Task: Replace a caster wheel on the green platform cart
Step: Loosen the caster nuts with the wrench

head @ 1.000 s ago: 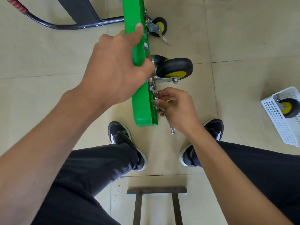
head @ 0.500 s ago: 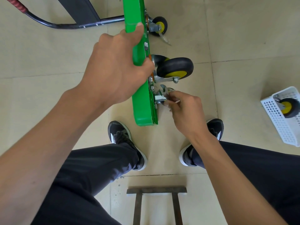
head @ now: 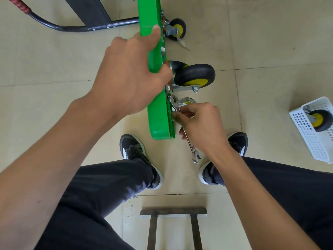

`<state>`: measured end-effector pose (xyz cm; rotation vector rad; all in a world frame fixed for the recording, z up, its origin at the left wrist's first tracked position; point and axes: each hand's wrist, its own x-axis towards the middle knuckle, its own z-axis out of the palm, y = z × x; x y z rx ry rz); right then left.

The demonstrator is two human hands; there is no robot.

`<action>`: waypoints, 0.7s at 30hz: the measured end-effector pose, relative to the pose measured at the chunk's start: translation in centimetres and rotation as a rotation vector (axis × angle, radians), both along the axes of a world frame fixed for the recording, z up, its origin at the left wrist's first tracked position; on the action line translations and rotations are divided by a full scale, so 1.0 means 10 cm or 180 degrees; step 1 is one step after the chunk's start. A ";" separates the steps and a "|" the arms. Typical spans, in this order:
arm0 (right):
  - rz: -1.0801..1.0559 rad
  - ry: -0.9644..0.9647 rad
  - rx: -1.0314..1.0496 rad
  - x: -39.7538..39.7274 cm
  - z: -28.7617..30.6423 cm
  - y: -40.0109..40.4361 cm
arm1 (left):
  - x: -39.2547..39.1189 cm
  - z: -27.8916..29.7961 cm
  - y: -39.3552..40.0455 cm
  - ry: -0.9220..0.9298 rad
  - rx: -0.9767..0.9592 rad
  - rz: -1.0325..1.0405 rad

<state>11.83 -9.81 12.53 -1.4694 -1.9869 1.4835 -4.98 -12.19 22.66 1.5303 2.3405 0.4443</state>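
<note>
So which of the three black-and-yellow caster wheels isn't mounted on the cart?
The caster wheel in the white basket at the far right: it lies loose in there, while the other two are bolted to the green cart.

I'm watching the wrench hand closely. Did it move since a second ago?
Yes. The right hand swung out from the green cart edge, then came back in, ending slightly farther right and nearer the shoes, gripping the wrench.

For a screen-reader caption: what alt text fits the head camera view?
Seen from above, a person's left hand grips a green platform cart tipped on its edge, while the right hand holds a wrench at the mounting plate of a caster wheel. A white basket with another wheel sits at right.
</note>
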 end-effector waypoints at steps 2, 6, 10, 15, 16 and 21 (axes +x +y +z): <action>-0.0029 0.0017 -0.0157 0.01 0.02 -0.01 | 0.01 0.01 0.00 0.0054 -0.0027 -0.0010; -0.0007 -0.0056 -0.0355 0.02 0.02 -0.03 | 0.01 0.02 0.00 0.0069 -0.0033 -0.0007; -0.0098 -0.0119 -0.0473 0.06 -0.04 -0.01 | 0.01 0.01 0.00 0.0069 -0.0046 -0.0006; 0.0045 -0.0308 -0.0424 0.14 -0.06 0.05 | 0.00 0.02 0.00 0.0015 -0.0034 0.0027; 0.0067 -0.0315 -0.0407 0.15 -0.05 0.06 | 0.01 0.03 -0.01 0.0004 -0.0033 0.0034; 0.0098 -0.0288 -0.0263 0.18 0.07 0.08 | 0.04 0.06 -0.02 -0.0109 -0.0067 0.0170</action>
